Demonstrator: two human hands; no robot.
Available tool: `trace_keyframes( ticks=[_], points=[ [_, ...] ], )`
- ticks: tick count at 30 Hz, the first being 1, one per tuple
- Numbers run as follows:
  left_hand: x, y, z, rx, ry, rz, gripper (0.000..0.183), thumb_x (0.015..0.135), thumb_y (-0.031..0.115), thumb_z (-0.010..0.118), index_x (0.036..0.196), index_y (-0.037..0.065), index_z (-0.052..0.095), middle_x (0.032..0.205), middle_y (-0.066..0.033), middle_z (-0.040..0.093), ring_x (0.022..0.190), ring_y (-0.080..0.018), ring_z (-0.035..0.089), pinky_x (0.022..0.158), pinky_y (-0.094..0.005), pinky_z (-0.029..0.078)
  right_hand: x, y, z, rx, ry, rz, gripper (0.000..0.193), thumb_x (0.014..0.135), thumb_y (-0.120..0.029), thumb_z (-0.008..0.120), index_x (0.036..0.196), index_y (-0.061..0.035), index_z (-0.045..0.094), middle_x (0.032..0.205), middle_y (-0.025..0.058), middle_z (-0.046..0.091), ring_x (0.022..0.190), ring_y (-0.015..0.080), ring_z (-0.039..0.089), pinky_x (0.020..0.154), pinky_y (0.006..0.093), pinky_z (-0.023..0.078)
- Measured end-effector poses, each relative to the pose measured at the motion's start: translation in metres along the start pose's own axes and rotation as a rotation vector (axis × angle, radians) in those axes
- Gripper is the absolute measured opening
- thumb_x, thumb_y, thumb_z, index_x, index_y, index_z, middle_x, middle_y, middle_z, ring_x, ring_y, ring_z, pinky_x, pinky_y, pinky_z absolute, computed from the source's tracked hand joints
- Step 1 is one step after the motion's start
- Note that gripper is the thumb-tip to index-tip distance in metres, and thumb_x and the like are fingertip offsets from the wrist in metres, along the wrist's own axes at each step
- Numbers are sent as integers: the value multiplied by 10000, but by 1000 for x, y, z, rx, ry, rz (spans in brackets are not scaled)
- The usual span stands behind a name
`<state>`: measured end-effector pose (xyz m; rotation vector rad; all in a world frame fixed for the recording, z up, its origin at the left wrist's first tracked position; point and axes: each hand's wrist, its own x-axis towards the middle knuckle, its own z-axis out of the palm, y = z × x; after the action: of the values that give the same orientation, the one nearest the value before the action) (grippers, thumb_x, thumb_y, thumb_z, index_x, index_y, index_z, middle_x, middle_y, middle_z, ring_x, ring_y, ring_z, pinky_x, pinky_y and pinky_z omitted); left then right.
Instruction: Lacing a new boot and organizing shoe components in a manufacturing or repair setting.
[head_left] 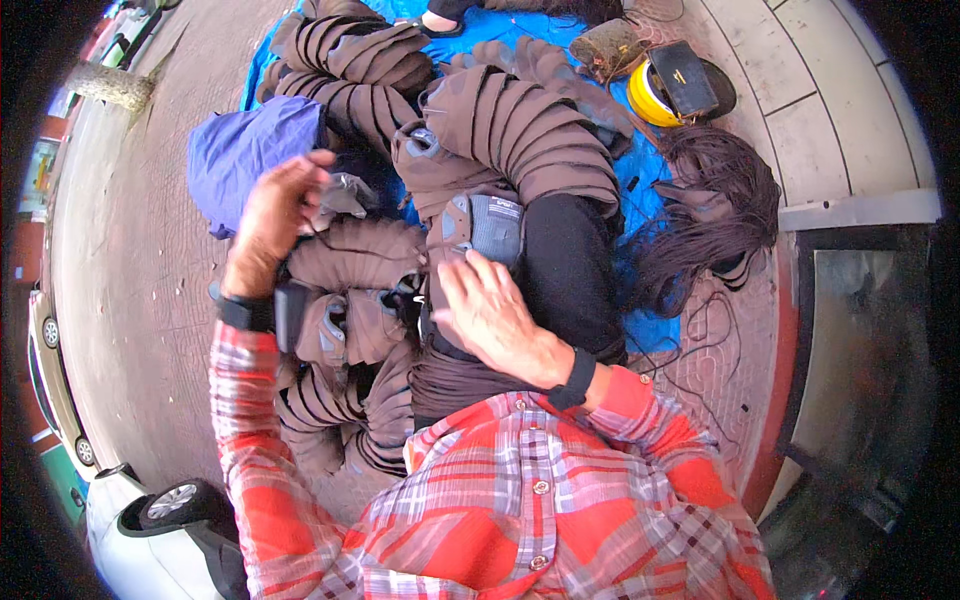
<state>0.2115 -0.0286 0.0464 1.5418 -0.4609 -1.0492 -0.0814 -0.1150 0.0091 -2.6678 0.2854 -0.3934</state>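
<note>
Red plaid shirt cloth (520,490) fills our lower view. On our lap, against black trousers (570,260), lies a brown piece with a grey mesh patch (497,228). Our right hand (495,315) spans its near end, fingers extended and ungripping, hiding part of it; contact is unclear. Our left hand (280,210) is raised to the left, fingers curled and blurred; we cannot tell whether they grip anything. Stacked brown pieces (520,130) mostly cover a blue tarp (645,325), near purple cloth (245,150). Brick paving (130,270) extends outward; a white car (155,550) is cut off lower left.
</note>
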Motion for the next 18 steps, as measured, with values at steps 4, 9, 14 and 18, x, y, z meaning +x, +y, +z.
trace_keyframes(
  ticks=[4,9,14,18],
  points=[
    [-35,-38,87,350,-163,62,141,848,130,575,951,45,617,794,46,576,703,-34,482,625,-193,403,-23,-21,-3,-64,-193,-82,513,806,-275,569,1165,74,455,1143,244,498,1159,383,423,1017,454,303],
    [-52,-95,123,281,-301,54,163,809,61,634,941,-12,575,828,-13,584,762,-61,518,674,-219,444,-32,-10,-9,-124,-222,-223,506,715,-181,537,1139,89,477,1200,272,473,1206,399,388,1051,463,255],
    [-61,-106,120,312,-286,17,140,848,116,617,938,25,560,817,30,550,736,-53,489,656,-199,416,-33,11,-10,327,-65,-262,305,712,-121,537,983,17,564,1027,168,561,1061,315,512,951,414,385],
    [-59,-104,113,-12,-194,-38,161,920,206,517,961,56,559,762,40,522,658,-30,432,578,-171,357,-23,46,-18,498,135,338,115,808,-21,532,914,-4,572,870,147,569,804,314,574,723,377,471]
  ],
)
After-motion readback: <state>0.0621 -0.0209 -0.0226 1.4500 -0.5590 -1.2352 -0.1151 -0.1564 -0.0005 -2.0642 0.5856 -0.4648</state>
